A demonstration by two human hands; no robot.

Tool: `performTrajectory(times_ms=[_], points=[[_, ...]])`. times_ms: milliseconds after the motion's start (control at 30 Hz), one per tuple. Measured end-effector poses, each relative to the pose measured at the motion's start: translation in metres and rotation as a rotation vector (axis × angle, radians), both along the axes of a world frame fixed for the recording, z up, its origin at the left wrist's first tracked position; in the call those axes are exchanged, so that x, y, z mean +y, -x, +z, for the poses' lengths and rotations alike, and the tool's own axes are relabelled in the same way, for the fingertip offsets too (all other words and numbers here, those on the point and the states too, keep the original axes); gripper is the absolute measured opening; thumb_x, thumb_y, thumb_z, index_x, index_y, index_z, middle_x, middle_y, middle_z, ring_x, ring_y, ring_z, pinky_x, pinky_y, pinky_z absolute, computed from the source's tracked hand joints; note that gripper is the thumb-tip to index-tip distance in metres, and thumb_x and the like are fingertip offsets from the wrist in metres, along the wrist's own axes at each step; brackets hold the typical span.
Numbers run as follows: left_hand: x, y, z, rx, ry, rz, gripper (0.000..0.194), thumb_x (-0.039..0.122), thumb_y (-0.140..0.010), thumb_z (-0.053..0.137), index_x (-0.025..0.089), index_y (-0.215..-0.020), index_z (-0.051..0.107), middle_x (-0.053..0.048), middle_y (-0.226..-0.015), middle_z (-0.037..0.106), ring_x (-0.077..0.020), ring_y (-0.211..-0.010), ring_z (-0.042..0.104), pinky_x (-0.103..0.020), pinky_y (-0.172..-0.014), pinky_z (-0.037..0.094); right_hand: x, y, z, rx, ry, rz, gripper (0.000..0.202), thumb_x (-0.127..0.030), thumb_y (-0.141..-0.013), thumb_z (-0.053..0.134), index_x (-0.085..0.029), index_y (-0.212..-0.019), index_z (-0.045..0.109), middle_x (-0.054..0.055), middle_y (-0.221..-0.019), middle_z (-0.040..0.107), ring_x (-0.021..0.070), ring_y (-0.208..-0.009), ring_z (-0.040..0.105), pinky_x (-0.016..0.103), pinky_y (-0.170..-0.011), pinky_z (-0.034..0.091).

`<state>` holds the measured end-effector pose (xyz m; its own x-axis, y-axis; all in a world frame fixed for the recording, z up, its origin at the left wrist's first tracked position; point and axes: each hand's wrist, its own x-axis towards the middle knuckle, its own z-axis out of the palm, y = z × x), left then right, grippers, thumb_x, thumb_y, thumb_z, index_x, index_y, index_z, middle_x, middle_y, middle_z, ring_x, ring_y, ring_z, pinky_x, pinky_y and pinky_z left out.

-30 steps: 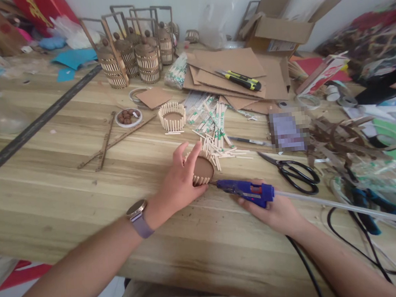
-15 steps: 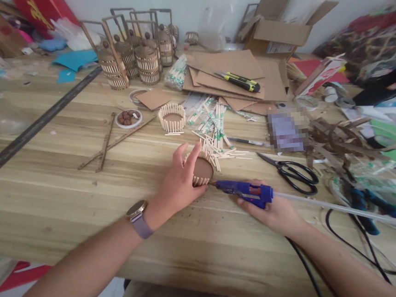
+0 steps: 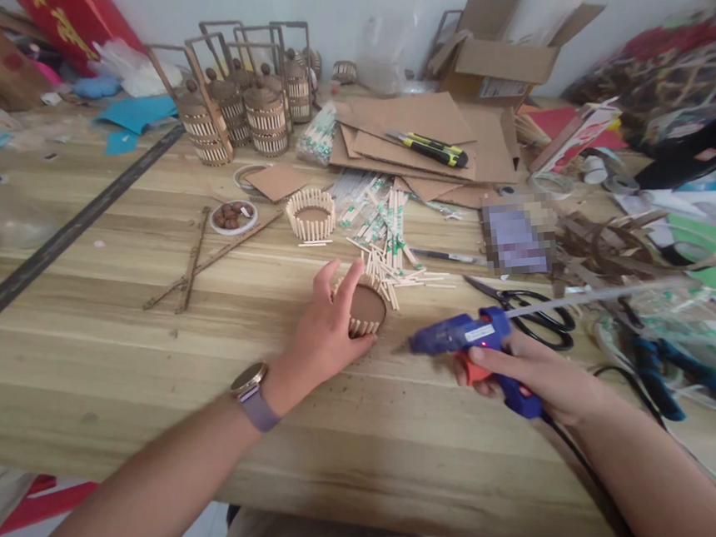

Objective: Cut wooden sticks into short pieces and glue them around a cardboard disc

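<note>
My left hand (image 3: 322, 330) grips a round brown cardboard base (image 3: 367, 308) by its rim, thumb at the near side and fingers over the far side. Short pale sticks stand upright along part of that rim; my fingers hide the rest. In my right hand (image 3: 523, 367) is a blue hot glue gun (image 3: 464, 336) with an orange trigger and a long clear glue stick in its back. Its nozzle points left, a little apart from the base. Loose wooden sticks (image 3: 387, 274) lie just beyond the base. Farther back stands a similar ring of upright sticks (image 3: 312, 216).
Black scissors (image 3: 538, 315) lie beyond the glue gun. Farther off are cardboard sheets (image 3: 408, 122) with a utility knife (image 3: 429, 149), a bowl of brown beads (image 3: 234, 217), crossed wooden strips (image 3: 191, 266) and several finished lantern-like baskets (image 3: 266, 118). The gun's cord trails at right.
My right hand has drawn the glue gun away from the base to the right and turned it, so its trigger and handle show. My left hand and the base have stayed put.
</note>
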<state>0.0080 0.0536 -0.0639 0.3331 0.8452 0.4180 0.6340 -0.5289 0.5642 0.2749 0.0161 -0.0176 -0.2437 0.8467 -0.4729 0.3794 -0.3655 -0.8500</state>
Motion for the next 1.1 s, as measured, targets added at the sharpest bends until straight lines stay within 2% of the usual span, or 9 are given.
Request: performTrajectory(times_ms=[100, 200, 333, 500, 600, 700, 833, 967, 1100], points=[[0.000, 0.000, 0.000, 0.010, 0.007, 0.005, 0.121, 0.014, -0.065, 0.085, 0.031, -0.152, 0.004, -0.020, -0.147, 0.022, -0.0401, -0.134, 0.041, -0.059, -0.106, 0.044, -0.001, -0.006, 0.010, 0.068, 0.241, 0.096, 0.053, -0.069, -0.069, 0.070, -0.017, -0.076, 0.070, 0.007, -0.068, 0.072, 0.0133, -0.050, 0.060, 0.024, -0.048, 0.050], [0.000, 0.000, 0.000, 0.006, 0.016, 0.013, 0.119, 0.014, -0.064, 0.086, 0.030, -0.152, 0.008, -0.020, -0.147, 0.023, -0.0406, -0.136, 0.038, -0.059, -0.106, 0.044, -0.001, -0.005, 0.012, 0.004, 0.255, 0.190, 0.053, -0.069, -0.075, 0.065, -0.017, -0.075, 0.070, 0.005, -0.066, 0.070, 0.0125, -0.052, 0.062, 0.022, -0.050, 0.050], [0.000, 0.001, 0.000, 0.005, 0.025, 0.015, 0.120, 0.014, -0.064, 0.085, 0.032, -0.153, 0.006, -0.018, -0.148, 0.023, -0.0398, -0.137, 0.038, -0.059, -0.106, 0.044, 0.005, -0.005, 0.013, -0.194, 0.052, 0.411, 0.057, -0.069, -0.087, 0.049, -0.018, -0.074, 0.072, 0.003, -0.059, 0.066, 0.0128, -0.050, 0.058, 0.022, -0.047, 0.046], [0.000, 0.001, -0.001, 0.001, 0.035, 0.003, 0.122, 0.014, -0.065, 0.084, 0.035, -0.152, 0.002, -0.017, -0.148, 0.020, -0.0393, -0.137, 0.036, -0.058, -0.104, 0.045, 0.017, -0.007, 0.021, -0.632, -0.232, 0.577, 0.052, -0.059, -0.090, 0.048, -0.021, -0.059, 0.066, 0.003, -0.053, 0.061, 0.0141, -0.047, 0.050, 0.025, -0.045, 0.036], [0.001, 0.001, -0.001, -0.004, 0.035, 0.001, 0.120, 0.014, -0.065, 0.084, 0.034, -0.152, 0.003, -0.017, -0.148, 0.020, -0.0397, -0.138, 0.035, -0.059, -0.104, 0.045, 0.027, -0.002, 0.028, -0.803, -0.343, 0.589, 0.047, -0.050, -0.090, 0.051, -0.022, -0.053, 0.058, 0.002, -0.049, 0.056, 0.0144, -0.045, 0.048, 0.026, -0.046, 0.030], [0.001, 0.001, -0.001, 0.015, 0.045, 0.009, 0.117, 0.016, -0.065, 0.083, 0.031, -0.152, 0.006, -0.018, -0.148, 0.021, -0.0406, -0.139, 0.033, -0.059, -0.105, 0.045, 0.035, 0.004, 0.037, -0.885, -0.446, 0.570, 0.027, -0.034, -0.086, 0.057, -0.022, -0.062, 0.058, 0.000, -0.057, 0.060, 0.0159, -0.053, 0.053, 0.026, -0.051, 0.030], [0.002, 0.001, 0.001, 0.018, 0.060, 0.020, 0.115, 0.016, -0.065, 0.083, 0.031, -0.152, 0.009, -0.018, -0.149, 0.021, -0.0405, -0.138, 0.035, -0.058, -0.104, 0.046, 0.036, 0.004, 0.047, -0.726, -0.241, 0.735, 0.004, -0.022, -0.080, 0.061, -0.021, -0.077, 0.058, 0.000, -0.070, 0.066, 0.0172, -0.064, 0.061, 0.024, -0.057, 0.037], [0.003, 0.001, -0.001, 0.008, 0.042, 0.011, 0.116, 0.015, -0.064, 0.083, 0.029, -0.152, 0.009, -0.018, -0.148, 0.021, -0.0406, -0.138, 0.035, -0.057, -0.103, 0.046, 0.029, -0.003, 0.050, -0.671, -0.144, 0.736, 0.010, -0.014, -0.074, 0.060, -0.021, -0.080, 0.056, 0.000, -0.072, 0.064, 0.0187, -0.068, 0.063, 0.025, -0.060, 0.041], [0.003, 0.001, -0.002, 0.004, 0.031, 0.014, 0.118, 0.014, -0.063, 0.083, 0.029, -0.152, 0.007, -0.018, -0.148, 0.021, -0.0413, -0.139, 0.032, -0.056, -0.103, 0.047, 0.020, -0.008, 0.051, -0.623, -0.093, 0.737, 0.009, -0.015, -0.074, 0.059, -0.021, -0.079, 0.055, 0.002, -0.076, 0.065, 0.0202, -0.071, 0.063, 0.026, -0.061, 0.043]])
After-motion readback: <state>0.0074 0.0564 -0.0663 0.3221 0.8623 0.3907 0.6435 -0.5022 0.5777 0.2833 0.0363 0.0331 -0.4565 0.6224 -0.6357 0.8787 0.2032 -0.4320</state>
